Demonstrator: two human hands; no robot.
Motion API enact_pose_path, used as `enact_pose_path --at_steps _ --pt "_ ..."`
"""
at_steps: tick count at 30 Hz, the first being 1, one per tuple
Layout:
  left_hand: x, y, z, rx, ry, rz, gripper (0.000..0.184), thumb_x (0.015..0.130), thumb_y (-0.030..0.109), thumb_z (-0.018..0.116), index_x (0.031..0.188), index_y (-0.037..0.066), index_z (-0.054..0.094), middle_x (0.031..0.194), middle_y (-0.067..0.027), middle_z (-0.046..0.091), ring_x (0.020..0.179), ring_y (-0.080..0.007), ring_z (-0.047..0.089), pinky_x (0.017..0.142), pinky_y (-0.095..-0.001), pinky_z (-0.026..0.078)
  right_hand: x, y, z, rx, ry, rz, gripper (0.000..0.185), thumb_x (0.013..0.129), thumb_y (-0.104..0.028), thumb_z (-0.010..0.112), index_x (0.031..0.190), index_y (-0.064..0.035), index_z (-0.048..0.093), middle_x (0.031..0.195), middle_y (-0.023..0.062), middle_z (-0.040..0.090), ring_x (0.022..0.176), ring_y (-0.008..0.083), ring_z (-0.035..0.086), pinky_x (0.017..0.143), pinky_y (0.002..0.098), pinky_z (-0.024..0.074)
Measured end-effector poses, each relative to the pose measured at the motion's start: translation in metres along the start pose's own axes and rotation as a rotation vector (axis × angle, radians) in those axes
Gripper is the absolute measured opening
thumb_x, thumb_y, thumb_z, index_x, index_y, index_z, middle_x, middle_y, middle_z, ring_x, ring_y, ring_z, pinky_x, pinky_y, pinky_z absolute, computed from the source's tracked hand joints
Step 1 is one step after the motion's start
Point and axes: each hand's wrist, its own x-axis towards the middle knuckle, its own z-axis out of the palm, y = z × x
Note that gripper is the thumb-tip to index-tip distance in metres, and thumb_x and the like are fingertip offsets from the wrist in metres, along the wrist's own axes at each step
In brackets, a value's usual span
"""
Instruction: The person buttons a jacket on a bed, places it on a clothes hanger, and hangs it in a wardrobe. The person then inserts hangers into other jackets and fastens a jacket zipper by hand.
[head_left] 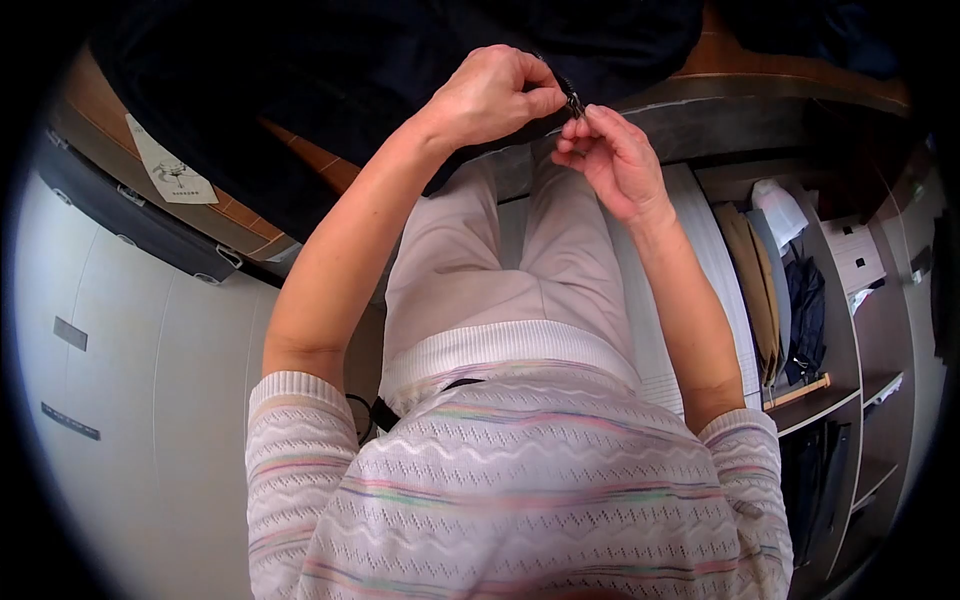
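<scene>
A small dark piece with metallic glints [573, 102] sits between my two hands, at the edge of a dark navy cloth [330, 70]; its exact shape is too small to tell. My left hand [500, 95] is closed, with thumb and forefinger pinched at the piece's left side. From the right, my right hand [618, 160] holds its lower end between thumb and fingertips, with the palm partly turned up. The navy cloth spreads over a brown surface [745, 55] and hangs past its front edge.
A paper with a line drawing [172, 168] lies at the left on the brown surface, near a dark case-like edge [130, 205]. Brown and dark clothes [748, 275] hang in an open cabinet [845, 390] at the right. White panels [150, 330] stand at the left.
</scene>
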Motion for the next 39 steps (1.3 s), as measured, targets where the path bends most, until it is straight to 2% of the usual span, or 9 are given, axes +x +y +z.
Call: enact_pose_path --at_steps 6,9,12,15,21,24,27,33,39 --pt "0.007 -0.004 0.005 0.013 0.05 -0.074 0.022 0.082 0.02 0.063 0.089 -0.001 0.067 0.077 -0.0095 0.066 0.071 -0.0148 0.061 0.067 -0.0285 0.048 0.009 0.007 -0.019 0.161 -0.1 0.118 0.036 0.092 -0.038 0.049 0.079 -0.0057 0.057 0.081 0.008 0.061 0.075 0.0191 0.059 0.071 0.0343 0.0493" --pt "0.009 -0.007 0.006 0.021 0.052 -0.087 0.023 0.082 0.02 0.063 0.089 -0.001 0.067 0.077 -0.0097 0.066 0.071 -0.015 0.061 0.067 -0.0284 0.048 0.014 0.01 -0.022 -0.056 0.121 0.152 0.036 0.09 -0.04 0.052 0.082 -0.0055 0.057 0.081 0.0078 0.061 0.075 0.0181 0.059 0.068 0.0329 0.0493" --pt "0.009 -0.008 0.007 0.046 0.059 -0.109 0.023 0.081 0.021 0.063 0.089 -0.001 0.067 0.076 -0.0096 0.066 0.07 -0.0148 0.06 0.067 -0.0281 0.048 0.012 0.011 -0.009 -0.319 0.267 0.041 0.036 0.089 -0.041 0.052 0.085 -0.0055 0.057 0.082 0.0072 0.062 0.075 0.0156 0.06 0.063 0.0285 0.0486" --pt "0.008 -0.006 0.004 0.092 0.032 -0.148 0.023 0.081 0.021 0.063 0.089 -0.001 0.067 0.074 -0.0096 0.065 0.069 -0.0147 0.059 0.066 -0.0279 0.048 0.005 0.005 -0.001 -0.515 0.199 -0.087 0.034 0.088 -0.039 0.055 0.089 -0.0049 0.057 0.084 0.0065 0.063 0.073 0.0129 0.06 0.06 0.0241 0.0472" --pt "0.009 -0.013 0.007 0.056 0.038 -0.132 0.022 0.082 0.02 0.062 0.088 0.0 0.067 0.072 -0.0102 0.064 0.067 -0.0149 0.059 0.064 -0.028 0.047 0.007 0.0 -0.011 -0.281 0.293 0.033 0.029 0.086 -0.028 0.061 0.096 -0.002 0.055 0.083 0.0075 0.064 0.068 0.0112 0.061 0.054 0.0214 0.0455" --pt "0.009 -0.015 0.01 0.121 0.048 -0.088 0.022 0.081 0.02 0.062 0.087 0.0 0.067 0.071 -0.012 0.064 0.065 -0.0158 0.059 0.063 -0.029 0.047 0.012 0.009 -0.009 -0.517 0.327 -0.035 0.026 0.085 -0.021 0.062 0.098 -0.0001 0.054 0.08 0.0073 0.064 0.065 0.0113 0.062 0.051 0.0201 0.0444" --pt "0.009 -0.012 0.009 0.169 0.023 -0.076 0.023 0.081 0.02 0.062 0.087 -0.001 0.066 0.071 -0.0137 0.064 0.064 -0.0167 0.059 0.061 -0.0298 0.047 0.019 0.017 -0.014 -0.544 0.384 -0.008 0.021 0.087 -0.02 0.06 0.097 -0.0029 0.053 0.084 0.0067 0.064 0.064 0.0107 0.061 0.054 0.0206 0.0455" --pt "0.009 -0.016 0.011 0.199 0.017 0.01 0.022 0.08 0.02 0.063 0.086 -0.001 0.066 0.069 -0.0141 0.063 0.062 -0.017 0.059 0.06 -0.0304 0.047 0.012 0.009 -0.017 -0.402 0.252 0.06 0.022 0.087 -0.016 0.059 0.097 0.0009 0.052 0.075 0.0071 0.063 0.061 0.0128 0.062 0.053 0.0212 0.0463" --pt "0.0 -0.013 0.004 0.086 -0.104 -0.038 0.018 0.078 0.015 0.067 0.087 -0.001 0.067 0.072 -0.0101 0.065 0.065 -0.0145 0.06 0.062 -0.0265 0.048 -0.01 -0.008 -0.015 -0.327 0.028 0.116 0.014 0.09 -0.016 0.055 0.087 -0.0033 0.05 0.075 0.0061 0.061 0.058 0.0124 0.059 0.056 0.0221 0.0488"
